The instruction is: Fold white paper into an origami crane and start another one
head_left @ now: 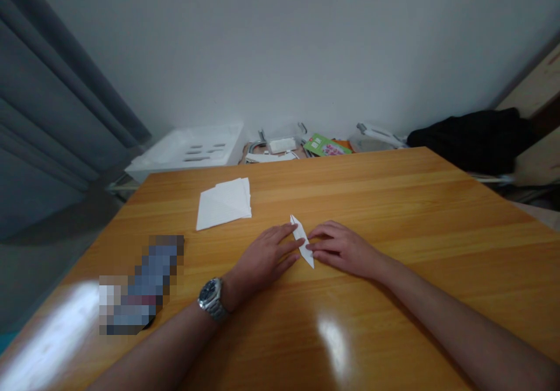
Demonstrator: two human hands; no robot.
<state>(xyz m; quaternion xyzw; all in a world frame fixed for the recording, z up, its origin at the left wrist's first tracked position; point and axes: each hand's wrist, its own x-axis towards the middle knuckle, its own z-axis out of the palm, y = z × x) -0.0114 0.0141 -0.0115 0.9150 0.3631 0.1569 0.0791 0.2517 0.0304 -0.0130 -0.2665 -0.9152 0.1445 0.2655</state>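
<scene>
head view: writing on the green booklet [317, 145], well beyond the right hand [343, 248], is too small to read. left hand [268, 254], fingers spread, and right, fingers loosely apart, rest fingertips on the folded paper [301, 233] between them. table [420, 204] stretches rightward from the right hand; sheets [225, 203] lie beyond the left.

No text can be read with certainty. Far ahead of the left hand [268, 257] and the right hand [340, 247], a green booklet [327, 145] carries some pale characters [318, 143], but they are too small and blurred for reading. On the wristwatch [211, 293], just behind the left hand, the dial marks are likewise unreadable.
</scene>
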